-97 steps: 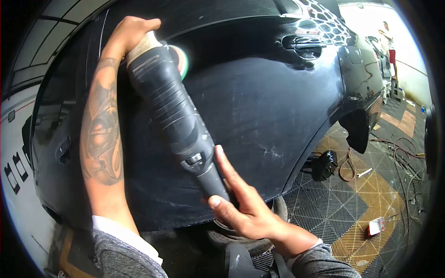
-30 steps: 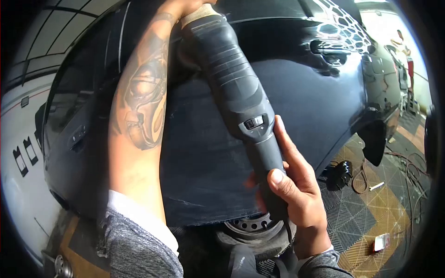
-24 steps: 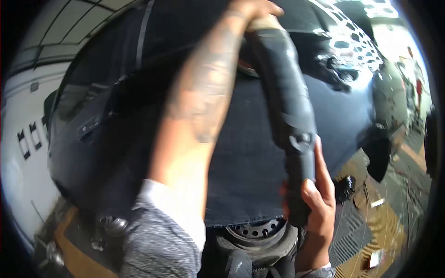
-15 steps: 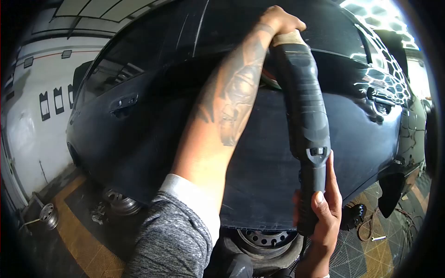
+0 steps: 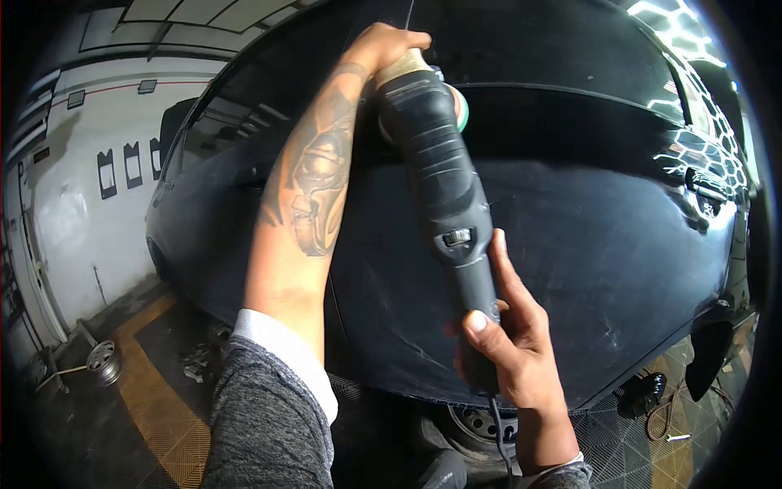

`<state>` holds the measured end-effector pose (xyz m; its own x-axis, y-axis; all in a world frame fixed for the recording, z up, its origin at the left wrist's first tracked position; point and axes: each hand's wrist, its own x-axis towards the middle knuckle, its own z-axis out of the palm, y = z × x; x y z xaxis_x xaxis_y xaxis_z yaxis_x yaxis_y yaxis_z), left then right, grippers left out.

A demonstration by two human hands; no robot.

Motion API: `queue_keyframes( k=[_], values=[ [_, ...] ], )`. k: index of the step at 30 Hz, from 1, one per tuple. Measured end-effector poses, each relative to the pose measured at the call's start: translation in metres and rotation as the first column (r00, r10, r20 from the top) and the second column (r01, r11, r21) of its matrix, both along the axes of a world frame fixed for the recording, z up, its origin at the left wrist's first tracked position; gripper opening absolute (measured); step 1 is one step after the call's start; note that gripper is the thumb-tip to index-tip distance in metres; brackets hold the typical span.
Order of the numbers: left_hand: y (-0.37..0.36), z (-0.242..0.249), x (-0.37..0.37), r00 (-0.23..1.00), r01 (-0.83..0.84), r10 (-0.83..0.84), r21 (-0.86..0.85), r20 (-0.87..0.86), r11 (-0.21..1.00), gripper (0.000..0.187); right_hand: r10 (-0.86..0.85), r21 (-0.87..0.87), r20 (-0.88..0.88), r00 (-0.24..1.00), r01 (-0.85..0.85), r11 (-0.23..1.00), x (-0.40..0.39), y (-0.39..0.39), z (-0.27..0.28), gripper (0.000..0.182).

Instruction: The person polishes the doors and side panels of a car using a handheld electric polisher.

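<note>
A black corded polisher [image 5: 446, 179] lies across the middle of the view, tilted with its head up and to the left. My left hand [image 5: 389, 47] is closed over the tape-wrapped front end of the tool. Lower down, my right hand [image 5: 513, 342] wraps round the rear grip, thumb on top and fingers along the far side. Behind the tool head, part of a round pad with a green edge [image 5: 462, 111] shows at the dark car door [image 5: 562, 261]. Whether the pad touches the panel is hidden.
The power cord [image 5: 500, 436] hangs from the tool's rear end. A wheel [image 5: 481, 424] lies below the door, and a loose rim [image 5: 103, 363] is on the floor at left. A door handle [image 5: 705, 186] sits at right. Cables [image 5: 668, 411] lie on the tiled floor.
Both hands and the polisher have shifted left across the door, and the tool now leans more to the left. The pad edge and cord show more clearly. The camera view has shifted too.
</note>
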<state>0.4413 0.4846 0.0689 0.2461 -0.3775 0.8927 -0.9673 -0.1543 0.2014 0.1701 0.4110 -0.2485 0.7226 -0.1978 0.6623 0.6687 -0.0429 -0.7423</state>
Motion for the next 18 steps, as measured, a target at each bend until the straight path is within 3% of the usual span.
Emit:
queue_keyframes(
  k=[1, 6, 9, 12, 13, 14, 18],
  values=[
    [0.011, -0.005, 0.001, 0.999, -0.045, 0.045, -0.024, 0.003, 0.999, 0.038, 0.021, -0.028, -0.027, 0.999, -0.022, 0.999, 0.003, 0.001, 0.003, 0.089],
    [0.062, -0.012, 0.05, 0.971, 0.061, -0.077, -0.078, -0.228, 0.995, 0.032, 0.121, -0.138, -0.06, 0.991, -0.128, 0.982, 0.028, 0.014, 0.011, 0.087],
    [0.098, -0.037, 0.052, 0.958, 0.046, -0.072, -0.099, -0.278, 0.994, 0.031, 0.174, -0.189, -0.052, 0.983, -0.181, 0.965, 0.037, 0.017, 0.006, 0.085],
    [0.124, -0.057, 0.064, 0.94, 0.1, -0.135, -0.128, -0.312, 0.987, 0.029, 0.211, -0.239, -0.041, 0.977, -0.215, 0.947, 0.048, 0.015, -0.011, 0.083],
    [0.128, -0.063, 0.063, 0.946, 0.069, -0.108, -0.135, -0.304, 0.988, 0.028, 0.219, -0.249, 0.055, 0.974, -0.199, 0.948, 0.056, 0.016, -0.022, 0.08],
    [0.128, -0.069, 0.062, 0.951, 0.041, -0.083, -0.143, -0.298, 0.989, 0.028, 0.283, -0.212, 0.023, 0.959, -0.271, 0.939, 0.054, 0.016, -0.027, 0.08],
    [0.118, -0.081, 0.036, 0.966, -0.005, -0.035, -0.154, -0.255, 0.988, 0.029, 0.192, -0.26, -0.012, 0.981, -0.189, 0.947, 0.037, 0.011, -0.037, 0.081]
  ],
)
